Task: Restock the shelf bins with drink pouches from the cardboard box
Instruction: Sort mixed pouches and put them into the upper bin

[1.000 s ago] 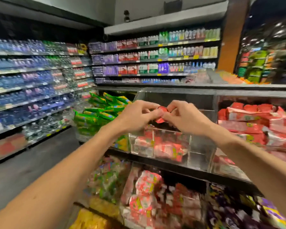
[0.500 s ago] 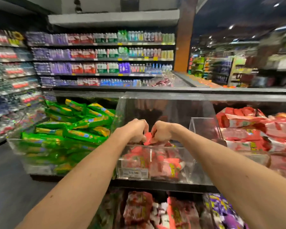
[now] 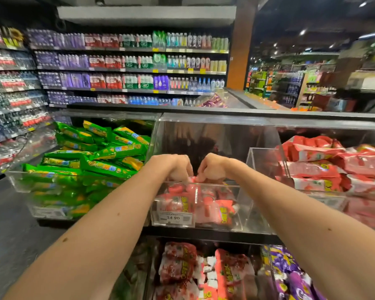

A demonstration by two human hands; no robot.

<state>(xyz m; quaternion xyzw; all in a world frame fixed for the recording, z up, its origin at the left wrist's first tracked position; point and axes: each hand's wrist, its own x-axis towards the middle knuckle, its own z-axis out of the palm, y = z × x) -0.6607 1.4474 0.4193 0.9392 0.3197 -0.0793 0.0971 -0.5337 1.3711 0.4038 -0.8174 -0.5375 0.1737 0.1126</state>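
Both hands meet over the middle bin [image 3: 227,186], knuckles up and fingers curled downward. The left hand [image 3: 178,167] and right hand [image 3: 212,167] sit just beside each other. Their fingertips appear to pinch the top of one red pouch [image 3: 194,179] from either side, right at the bin's front rim. Motion blur hides exactly how each finger lies.

Holding a soft, floppy pouch by its top with two hands probably keeps it upright, so it can be steered down behind the clear front wall. It sits above the heap of like pouches [image 3: 206,204] already inside. That heap rises only to about the front wall and the space behind it looks bare, so I judge this to be the bin short of stock. By contrast, the green packs [image 3: 95,156] on the left and the red packs [image 3: 325,167] on the right are piled high. A price label [image 3: 175,217] sits on the bin's front wall.

Both forearms reach well forward and converge from the lower corners of the view. The wrists are bent down so the hands hook over the rim. The box is not in view, so the supply must lie outside what the camera sees.
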